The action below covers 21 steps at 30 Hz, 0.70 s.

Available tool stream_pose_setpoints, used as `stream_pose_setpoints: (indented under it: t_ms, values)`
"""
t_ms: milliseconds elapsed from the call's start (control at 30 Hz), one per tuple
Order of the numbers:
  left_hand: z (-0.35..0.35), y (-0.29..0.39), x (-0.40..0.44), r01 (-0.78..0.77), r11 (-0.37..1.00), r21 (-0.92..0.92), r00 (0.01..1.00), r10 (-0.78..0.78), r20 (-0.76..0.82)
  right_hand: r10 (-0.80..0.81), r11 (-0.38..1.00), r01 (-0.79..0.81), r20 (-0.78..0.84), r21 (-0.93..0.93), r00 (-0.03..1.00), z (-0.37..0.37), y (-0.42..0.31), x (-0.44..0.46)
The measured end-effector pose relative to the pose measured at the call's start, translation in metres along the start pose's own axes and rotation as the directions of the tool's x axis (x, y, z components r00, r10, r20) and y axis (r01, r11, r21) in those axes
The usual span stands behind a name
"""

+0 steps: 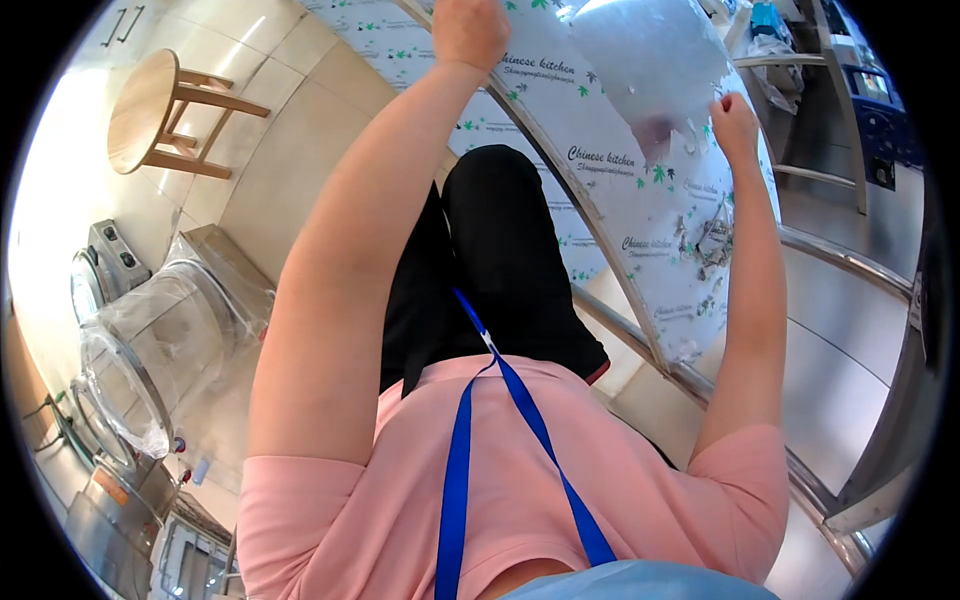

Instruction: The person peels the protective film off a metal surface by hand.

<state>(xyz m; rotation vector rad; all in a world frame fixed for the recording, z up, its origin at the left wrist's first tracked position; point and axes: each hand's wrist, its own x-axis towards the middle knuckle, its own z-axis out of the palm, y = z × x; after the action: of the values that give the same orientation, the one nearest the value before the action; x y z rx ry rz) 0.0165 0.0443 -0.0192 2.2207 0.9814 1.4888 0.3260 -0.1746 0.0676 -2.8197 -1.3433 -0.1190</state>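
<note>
- Head view: the printed panel (625, 195) is positioned beneath both hands.
- The left hand (472, 35) is placed at its long edge; whether anything is grasped cannot be told.
- The right hand (735, 122), fingers curled, is placed beside the grey patch (665, 75); any pinch cannot be confirmed.

White, green-leaf-patterned panel (622, 205), pink shirt (502, 450), blue lanyard (455, 500)

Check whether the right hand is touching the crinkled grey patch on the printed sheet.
Apart. The head view shows the right hand higher in the picture than the crinkled grey patch, with printed sheet visible between them.
</note>
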Motion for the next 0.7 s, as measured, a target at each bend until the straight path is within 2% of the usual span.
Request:
stream_pose_setpoints:
  t_ms: [100,233,333,433,533,633,667,700]
  values:
    - [-0.001,0.002,0.001,0.009,1.000,0.017,1.000,-0.010,0.005,0.025,0.993,-0.021,-0.035,0.115,0.999,0.006,0.047,-0.021]
    - [-0.003,0.003,0.002,0.004,0.999,0.045,1.000,-0.006,0.029,0.100,0.971,-0.097,0.002,-0.220,0.995,0.002,0.058,-0.033]
    - [-0.004,0.006,0.003,0.037,0.997,0.061,0.998,-0.040,0.052,-0.149,0.976,0.130,-0.098,-0.177,0.984,0.030,0.092,-0.026]
    - [0.000,0.001,0.002,0.035,0.997,0.063,0.999,-0.037,0.039,0.022,0.999,-0.022,0.004,-0.029,1.000,0.027,0.088,-0.016]
    - [-0.003,0.003,0.002,0.047,0.994,0.101,0.997,-0.053,0.060,0.036,0.991,-0.031,-0.039,0.129,0.999,0.025,0.085,-0.011]
    - [-0.003,0.002,0.002,0.048,0.991,0.124,0.996,-0.058,0.075,0.084,0.994,-0.085,0.015,0.074,0.996,0.002,0.061,-0.020]
    - [-0.003,0.002,0.003,0.043,0.991,0.129,0.996,-0.053,0.073,0.014,0.998,-0.017,-0.042,-0.052,0.999,0.000,0.063,-0.022]
    - [-0.003,0.002,0.003,0.036,0.990,0.134,0.997,-0.046,0.068,0.021,0.995,-0.025,-0.042,-0.100,0.999,-0.001,0.065,-0.025]
